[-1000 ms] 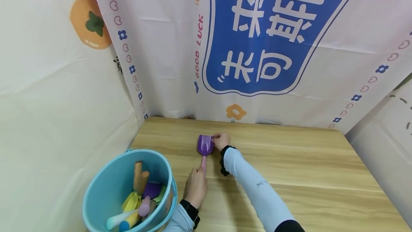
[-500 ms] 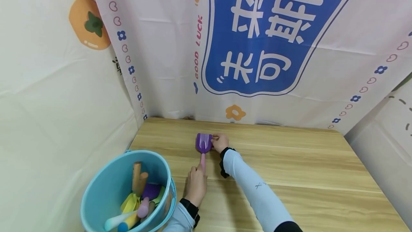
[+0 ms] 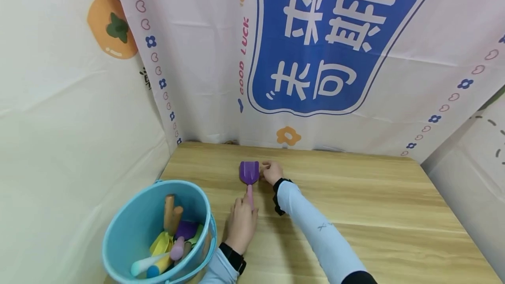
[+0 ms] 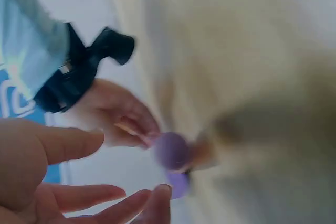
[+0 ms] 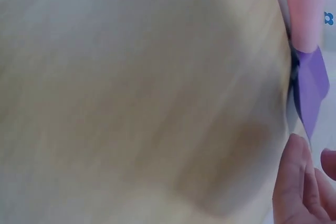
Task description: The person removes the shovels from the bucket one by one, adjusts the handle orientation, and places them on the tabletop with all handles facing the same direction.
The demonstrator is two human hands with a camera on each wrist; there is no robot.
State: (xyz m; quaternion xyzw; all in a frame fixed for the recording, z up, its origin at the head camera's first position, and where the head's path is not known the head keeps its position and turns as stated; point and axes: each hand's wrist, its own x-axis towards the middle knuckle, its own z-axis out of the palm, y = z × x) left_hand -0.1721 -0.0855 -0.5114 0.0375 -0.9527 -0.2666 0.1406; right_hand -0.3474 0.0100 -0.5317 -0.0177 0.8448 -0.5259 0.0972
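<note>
left grip point(image 3: 241, 222) spread wide, right grip point(image 3: 272, 172) apart beside the purple shovel point(image 3: 249, 178) — both have just loosened from it, so it seems set down, lying on the worktop point(image 3: 355, 196).

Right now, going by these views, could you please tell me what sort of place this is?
It is probably an indoor play or filming corner: a wooden table stands before a printed cloth, with a bucket of toy-like tools and a purple shovel in view.
</note>
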